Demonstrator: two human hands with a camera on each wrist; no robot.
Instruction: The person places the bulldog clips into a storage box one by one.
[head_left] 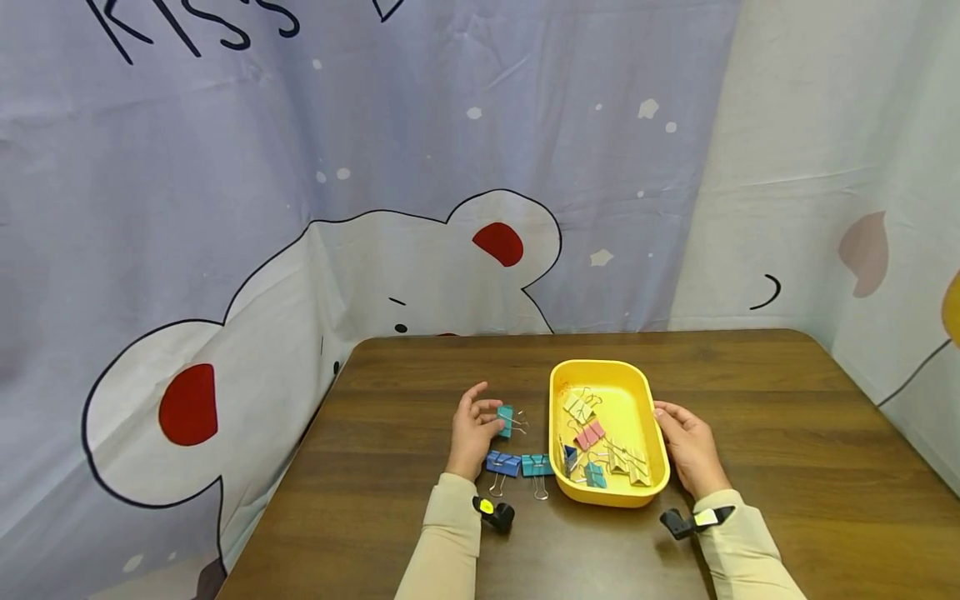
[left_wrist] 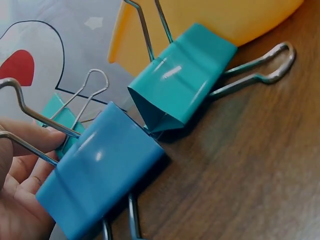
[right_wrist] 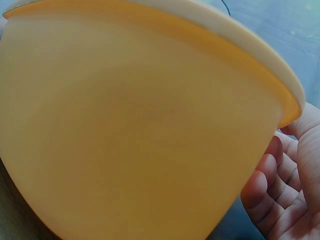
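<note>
My left hand [head_left: 472, 433] pinches a teal binder clip [head_left: 506, 421] between thumb and fingers, left of the yellow plastic bin [head_left: 660, 454]. In front of that hand lie a blue binder clip [head_left: 503, 463] and another teal binder clip [head_left: 536, 465], side by side, wire handles towards me. The left wrist view shows the blue clip [left_wrist: 100, 167] large, partly covering the left hand [left_wrist: 25, 200]. At the bin's right side my right hand [head_left: 693, 446] holds the rim, its fingers [right_wrist: 267, 170] curled below the lip against the outer wall. The thumb tip is partly hidden.
Inside the bin are several binder clips, among them a pink clip [head_left: 589, 434], cream clips [head_left: 579, 408], a teal clip [head_left: 595, 475] and a dark blue one [head_left: 570, 458]. A brown wooden table [head_left: 787, 433] carries everything; a printed curtain [head_left: 420, 125] hangs behind it.
</note>
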